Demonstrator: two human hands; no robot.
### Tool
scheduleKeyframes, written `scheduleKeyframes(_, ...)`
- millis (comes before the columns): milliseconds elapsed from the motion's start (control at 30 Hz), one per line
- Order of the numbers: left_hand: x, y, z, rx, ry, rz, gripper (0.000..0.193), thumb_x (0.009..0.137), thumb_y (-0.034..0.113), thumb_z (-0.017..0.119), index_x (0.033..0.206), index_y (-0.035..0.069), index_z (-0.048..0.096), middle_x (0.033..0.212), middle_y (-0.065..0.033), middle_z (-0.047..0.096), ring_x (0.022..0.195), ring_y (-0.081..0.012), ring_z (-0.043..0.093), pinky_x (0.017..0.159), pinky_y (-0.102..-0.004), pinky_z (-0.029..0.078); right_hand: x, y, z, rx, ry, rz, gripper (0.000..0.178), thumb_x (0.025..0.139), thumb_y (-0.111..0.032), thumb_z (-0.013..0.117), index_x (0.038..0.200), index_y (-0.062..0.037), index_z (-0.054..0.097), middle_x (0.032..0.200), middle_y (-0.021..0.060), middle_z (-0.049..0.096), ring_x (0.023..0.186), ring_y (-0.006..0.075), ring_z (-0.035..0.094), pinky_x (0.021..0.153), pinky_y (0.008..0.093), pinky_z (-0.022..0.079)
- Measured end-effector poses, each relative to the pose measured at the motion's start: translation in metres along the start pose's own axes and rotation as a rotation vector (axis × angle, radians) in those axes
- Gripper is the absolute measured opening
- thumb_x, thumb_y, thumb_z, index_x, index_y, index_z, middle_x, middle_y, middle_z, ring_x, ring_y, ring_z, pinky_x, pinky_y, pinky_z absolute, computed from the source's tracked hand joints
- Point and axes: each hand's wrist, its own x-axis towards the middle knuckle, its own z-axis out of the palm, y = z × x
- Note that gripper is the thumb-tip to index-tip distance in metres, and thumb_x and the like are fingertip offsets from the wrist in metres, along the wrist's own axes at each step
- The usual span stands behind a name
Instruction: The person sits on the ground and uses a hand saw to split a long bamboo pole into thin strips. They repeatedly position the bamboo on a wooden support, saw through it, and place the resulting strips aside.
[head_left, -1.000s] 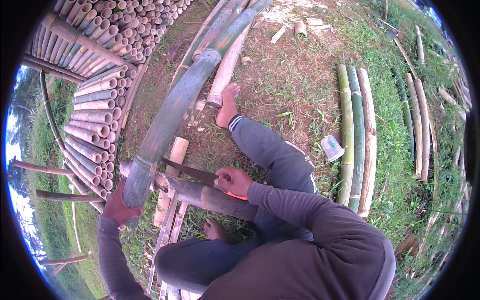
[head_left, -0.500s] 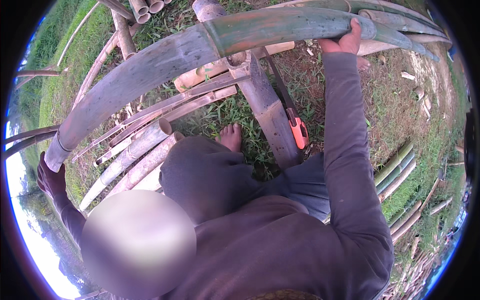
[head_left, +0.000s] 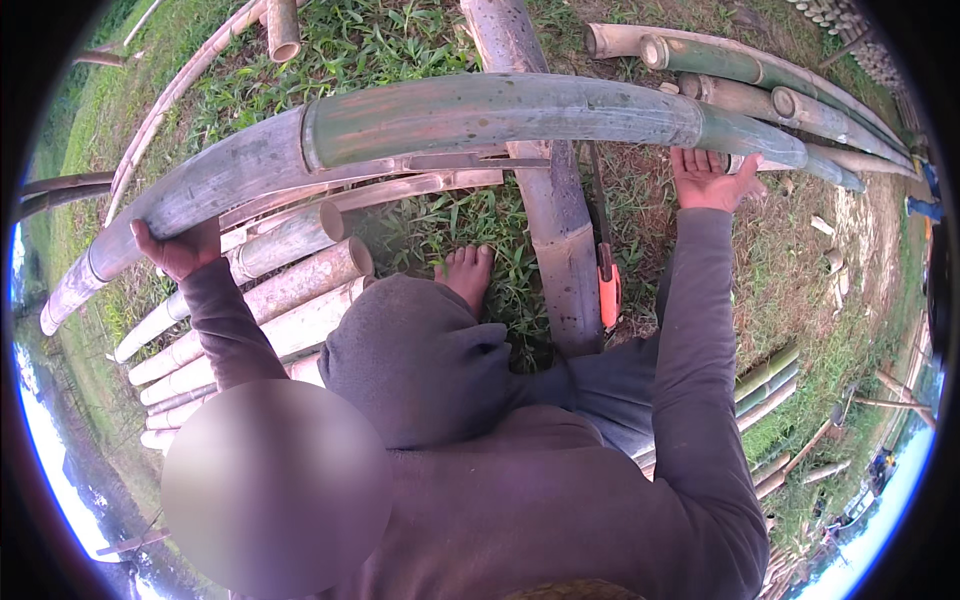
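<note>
A long, thick green-grey bamboo pole (head_left: 430, 122) stretches across the view in front of me; fisheye bending makes it look arched. My left hand (head_left: 185, 248) grips its left part, the thumb over the near side and the fingers hidden beneath. Near the right part, my right hand (head_left: 710, 182) is open, palm up and fingers apart, at the pole's lower edge. The pole crosses above a thick bamboo log (head_left: 565, 265); I cannot tell whether they touch. A handsaw (head_left: 608, 290) with an orange handle is beside this log.
Several cut bamboo lengths (head_left: 305, 275) lie at the left near my leg. More bamboo poles (head_left: 735, 65) are stacked at the far right, with green pieces (head_left: 768, 385) at the near right. My bare foot (head_left: 466, 275) stands on the grass, left of the log.
The pole has come nearer and lower in the view. My left hand has moved right along it, away from its left end. My right hand has loosened, its thumb now off the pole's top.
</note>
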Motion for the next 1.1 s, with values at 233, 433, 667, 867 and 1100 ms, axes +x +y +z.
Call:
scheduleKeyframes(233, 0.062, 0.006, -0.065, 0.063, 0.265, -0.003, 0.077, 0.086, 0.059, 0.075, 0.146, 0.015, 0.056, 0.146, -0.0139, 0.06, 0.138, -0.0401, 0.054, 0.116, -0.0697, 0.038, 0.044, 0.037, 0.029, -0.238, -0.124, 0.049, 0.071, 0.093, -0.052, 0.078, 0.15, -0.0177, 0.054, 0.148, 0.013, 0.057, 0.138, 0.0389, 0.053, 0.114, 0.0684, 0.042)
scheduleKeyframes(433, 0.108, -0.006, -0.101, 0.256, 0.538, -0.313, 0.085, 0.095, 0.068, 0.066, 0.159, 0.016, 0.044, 0.163, -0.0133, 0.047, 0.147, -0.0361, 0.043, 0.122, -0.0646, 0.031, 0.009, 0.071, 0.05, -0.482, -0.073, 0.228, 0.082, 0.082, -0.056, 0.088, 0.146, -0.0168, 0.054, 0.146, 0.0137, 0.056, 0.132, 0.0354, 0.056, 0.114, 0.0547, 0.041)
scheduleKeyframes(667, 0.058, -0.077, -0.113, 1.233, -0.131, -0.242, 0.065, 0.1, 0.043, 0.069, 0.155, 0.012, 0.054, 0.153, -0.011, 0.061, 0.14, -0.0332, 0.057, 0.123, -0.0532, 0.035, 0.003, 0.07, 0.017, -1.053, -0.236, 0.333, 0.098, 0.087, -0.081, 0.07, 0.137, 0.0029, 0.057, 0.119, 0.012, 0.075, 0.105, 0.0203, 0.069, 0.088, 0.034, 0.05)
scheduleKeyframes(867, -0.011, -0.15, -0.071, 2.085, -0.749, 0.296, 0.058, 0.09, 0.044, 0.078, 0.145, 0.03, 0.063, 0.139, -0.0123, 0.067, 0.138, -0.035, 0.058, 0.125, -0.0533, 0.033, -0.018, 0.08, 0.011, -1.409, -0.34, -0.026, 0.069, 0.101, -0.061, 0.067, 0.118, 0.0056, 0.068, 0.102, 0.0104, 0.075, 0.089, 0.0184, 0.07, 0.077, 0.0341, 0.054)
scheduleKeyframes(1100, -0.01, -0.113, -0.029, 1.844, -0.89, 0.626, 0.034, 0.076, 0.033, 0.086, 0.099, 0.02, 0.066, 0.099, -0.0037, 0.062, 0.099, -0.0302, 0.067, 0.09, -0.0467, 0.053, -0.131, 0.134, 0.038, -1.738, -1.372, -1.608, 0.046, 0.097, -0.032, 0.074, 0.128, -0.0003, 0.066, 0.113, 0.0185, 0.072, 0.092, 0.0392, 0.07, 0.087, 0.047, 0.057)
